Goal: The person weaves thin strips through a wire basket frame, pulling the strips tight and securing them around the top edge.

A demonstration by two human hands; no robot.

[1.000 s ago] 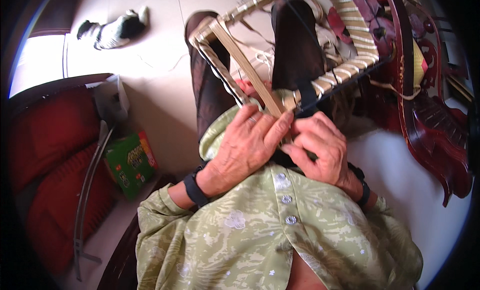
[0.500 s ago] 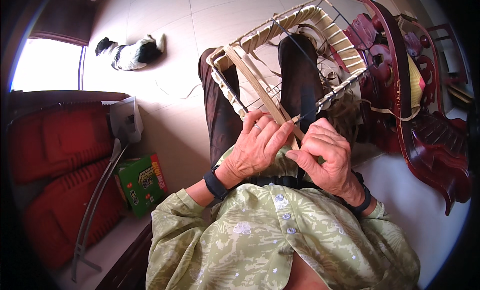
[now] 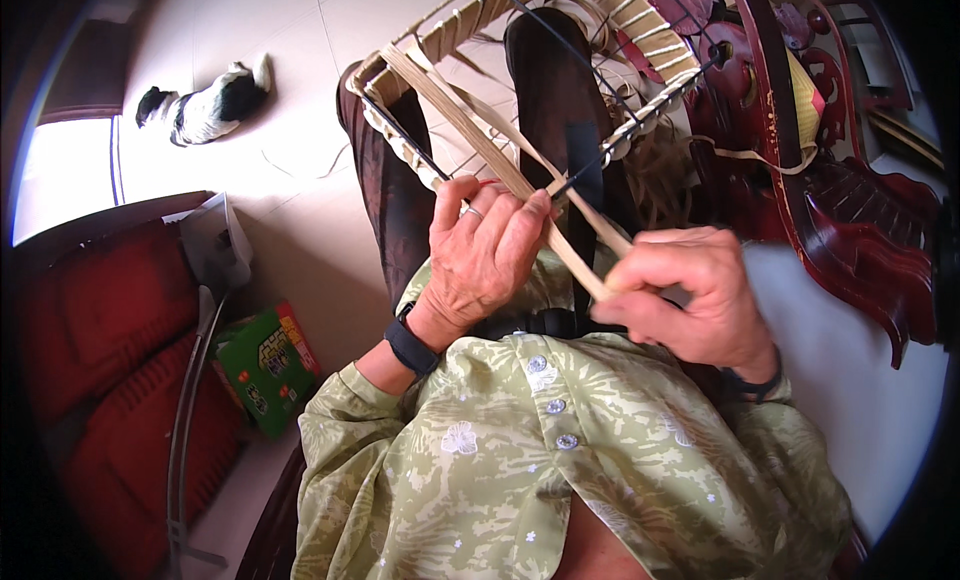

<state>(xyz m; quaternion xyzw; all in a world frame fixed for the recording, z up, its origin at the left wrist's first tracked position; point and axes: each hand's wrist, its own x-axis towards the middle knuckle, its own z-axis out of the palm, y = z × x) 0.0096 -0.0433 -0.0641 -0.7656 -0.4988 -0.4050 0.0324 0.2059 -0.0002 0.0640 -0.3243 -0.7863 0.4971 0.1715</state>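
Note:
A rectangular wire basket frame point(image 3: 668, 72), partly wrapped in tan flat strip, rests on my lap between and over my knees. My left hand point(image 3: 482, 248) is closed on its near edge, thumb and fingers pressing where a long tan strip point(image 3: 462, 125) crosses the wire. That strip slants from the frame's far left corner down past my left fingers. My right hand point(image 3: 695, 292), slightly blurred, grips the strip's near end, apart from the frame. A second, narrower strip length point(image 3: 598, 218) also runs toward my right fingers; its end is hidden there.
Loose tan strips point(image 3: 655, 175) hang in a bunch beside my right knee. A carved dark red wooden chair point(image 3: 775, 110) stands at right. On the left are red slatted seats point(image 3: 110, 290), a green box point(image 3: 265, 365) and a curved metal stand point(image 3: 190, 410). A black-and-white dog point(image 3: 215, 105) lies on the tiled floor.
My right hand has moved right, away from my left hand, drawing the strip end with it. The view has shifted, so the basket frame and dog sit farther up and left.

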